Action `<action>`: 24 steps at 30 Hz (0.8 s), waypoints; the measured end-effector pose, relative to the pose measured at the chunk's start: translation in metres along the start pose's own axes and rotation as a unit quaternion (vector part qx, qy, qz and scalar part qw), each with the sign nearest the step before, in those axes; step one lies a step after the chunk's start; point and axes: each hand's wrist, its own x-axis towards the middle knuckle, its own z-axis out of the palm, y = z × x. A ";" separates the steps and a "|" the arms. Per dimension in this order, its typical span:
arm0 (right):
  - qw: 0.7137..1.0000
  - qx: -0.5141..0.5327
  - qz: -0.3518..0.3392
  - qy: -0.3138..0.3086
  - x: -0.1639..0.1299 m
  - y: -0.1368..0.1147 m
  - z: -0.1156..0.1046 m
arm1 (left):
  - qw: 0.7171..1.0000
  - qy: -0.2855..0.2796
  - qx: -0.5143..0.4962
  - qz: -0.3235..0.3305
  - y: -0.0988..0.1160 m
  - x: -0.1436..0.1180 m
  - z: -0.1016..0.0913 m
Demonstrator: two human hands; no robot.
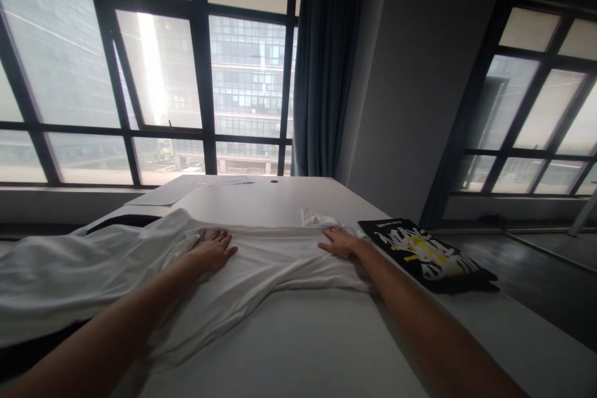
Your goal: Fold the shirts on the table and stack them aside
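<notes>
White worktop (298, 348), wide bare room near and far; white garment (140, 267) spread across it, left part draped past left edge; black printed shirt (426, 252) folded at right edge, apart; left hand (212, 250) and right hand (339, 241) flat, fingers spread, pinning cloth smooth.

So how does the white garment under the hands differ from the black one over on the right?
The white garment is plain; the black garment carries a white and yellow print. The white one lies spread out and wrinkled, trailing off the table's left side; the black one is folded compact. Both hands, left hand and right hand, press flat on the white one; none touches the black. Both lie on the white table.
</notes>
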 end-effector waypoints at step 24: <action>0.963 0.013 -0.050 0.264 -0.139 0.013 -0.020 | 0.975 0.007 -0.222 0.024 -0.033 -0.178 -0.051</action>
